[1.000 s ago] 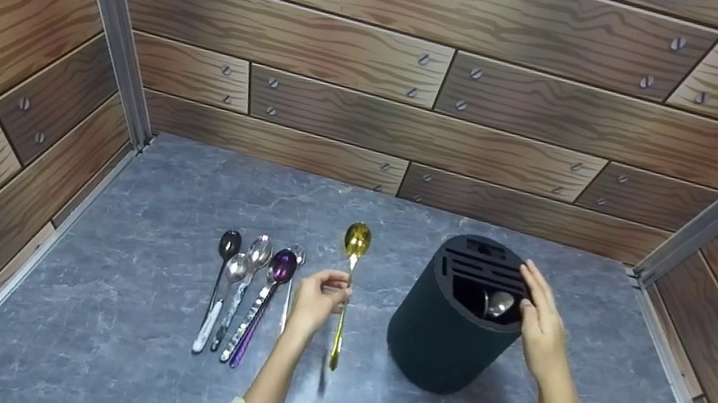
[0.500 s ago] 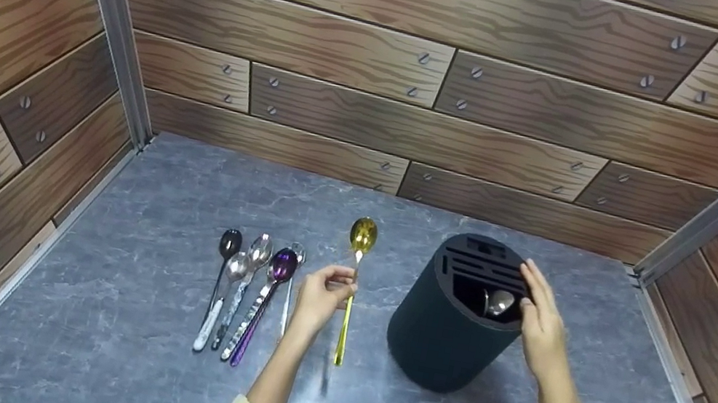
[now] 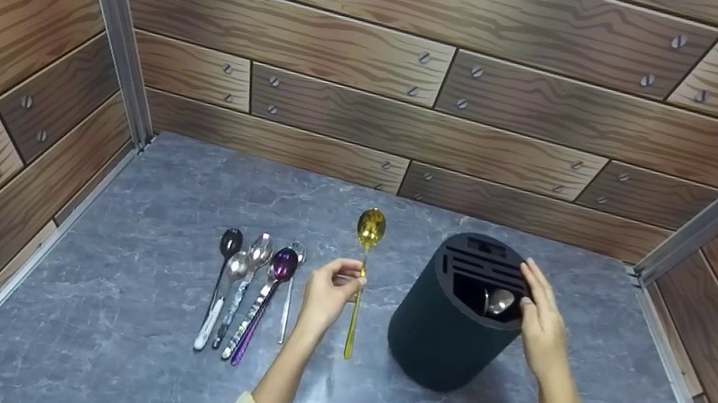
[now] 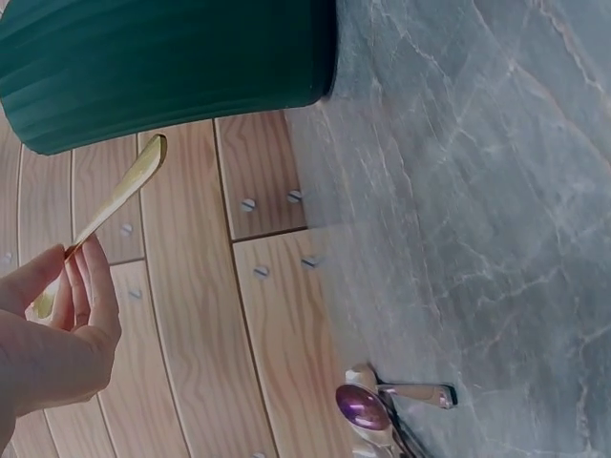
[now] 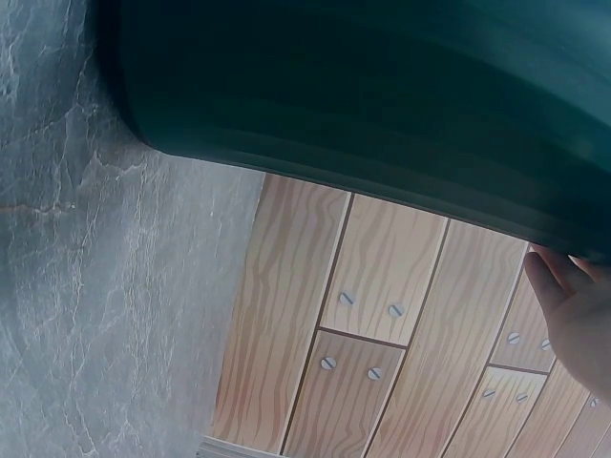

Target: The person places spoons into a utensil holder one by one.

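My left hand (image 3: pixel 326 293) pinches a gold spoon (image 3: pixel 354 319) by its handle, bowl pointing away, raised off the tabletop. In the left wrist view the gold spoon (image 4: pixel 124 194) shows between thumb and fingers. To its right stands a dark oval utensil holder (image 3: pixel 444 349) with slots and one wide compartment on top. A silver spoon (image 3: pixel 501 302) shows inside that compartment. My right hand (image 3: pixel 542 330) rests against the holder's right side near the rim, fingers mostly straight. In the right wrist view the right hand (image 5: pixel 582 315) touches the holder (image 5: pixel 363 95).
Left of my left hand, several spoons lie side by side: a black one (image 3: pixel 230 243), a purple one (image 3: pixel 283 265), a white-handled one (image 3: pixel 208 326), and a thin silver one (image 3: pixel 287 307). Wood-patterned walls (image 3: pixel 354 60) enclose the grey marbled table (image 3: pixel 111 306).
My left hand has lifted the gold spoon a little and carried it slightly right and away from me. The right hand and the holder have stayed in place.
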Demonstrator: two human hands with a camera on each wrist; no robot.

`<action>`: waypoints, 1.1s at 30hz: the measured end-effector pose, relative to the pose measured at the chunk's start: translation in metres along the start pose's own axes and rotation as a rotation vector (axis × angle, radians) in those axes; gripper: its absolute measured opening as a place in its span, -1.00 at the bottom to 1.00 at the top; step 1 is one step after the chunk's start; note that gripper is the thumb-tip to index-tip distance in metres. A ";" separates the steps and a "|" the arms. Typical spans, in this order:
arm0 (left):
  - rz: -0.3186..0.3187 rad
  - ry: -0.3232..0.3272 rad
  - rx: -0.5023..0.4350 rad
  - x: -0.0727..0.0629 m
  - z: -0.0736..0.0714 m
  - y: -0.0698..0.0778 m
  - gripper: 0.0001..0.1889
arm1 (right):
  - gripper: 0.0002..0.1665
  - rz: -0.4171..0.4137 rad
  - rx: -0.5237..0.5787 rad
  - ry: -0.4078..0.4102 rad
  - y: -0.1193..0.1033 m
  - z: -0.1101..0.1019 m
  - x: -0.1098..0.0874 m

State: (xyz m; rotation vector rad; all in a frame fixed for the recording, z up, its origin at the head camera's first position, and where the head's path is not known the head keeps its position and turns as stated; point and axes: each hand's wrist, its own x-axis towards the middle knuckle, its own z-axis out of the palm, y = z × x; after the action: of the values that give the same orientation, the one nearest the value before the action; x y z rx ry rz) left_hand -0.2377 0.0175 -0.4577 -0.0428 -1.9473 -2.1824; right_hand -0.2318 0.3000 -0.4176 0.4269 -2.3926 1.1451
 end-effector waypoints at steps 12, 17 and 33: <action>0.091 0.031 -0.007 -0.005 0.011 0.023 -0.82 | -0.52 -0.032 -0.011 0.014 0.003 0.000 0.000; 0.132 0.027 0.002 0.001 0.015 0.012 -0.82 | -0.52 -0.021 -0.004 0.007 -0.011 -0.001 0.000; 0.195 0.017 0.040 -0.002 0.024 0.024 -0.83 | -0.50 -0.009 0.003 0.007 0.010 0.001 0.001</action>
State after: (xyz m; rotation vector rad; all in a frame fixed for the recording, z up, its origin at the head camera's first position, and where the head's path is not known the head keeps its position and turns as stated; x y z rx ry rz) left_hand -0.2349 0.0394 -0.4317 -0.1980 -1.8909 -2.0123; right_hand -0.2378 0.3051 -0.4241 0.4333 -2.3805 1.1443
